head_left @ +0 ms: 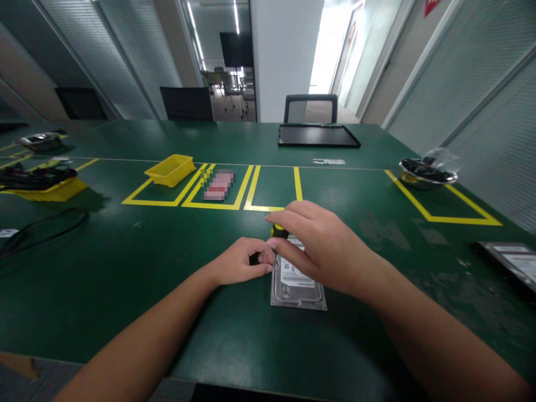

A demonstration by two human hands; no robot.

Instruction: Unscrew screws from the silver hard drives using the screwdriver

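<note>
A hard drive (298, 298), silver with a white label, lies flat on the green table in front of me. My right hand (320, 243) is over its upper part, fingers closed round the yellow-and-black handle of a screwdriver (279, 230). The screwdriver's shaft and tip are hidden by my hands. At the drive's left edge, my left hand (245, 261) has its thumb and curled fingers against the side, gripping it just below the screwdriver. My right hand covers much of the drive's far half.
Yellow tape bays mark the table (201, 312). A yellow tray (171, 170) and a blurred pink item (219, 185) stand ahead left. Another drive (513, 262) lies right, below a metal bowl (427, 173) of dark parts. Cables (33, 177) fill a left tray; a black-framed panel (319, 135) lies far back.
</note>
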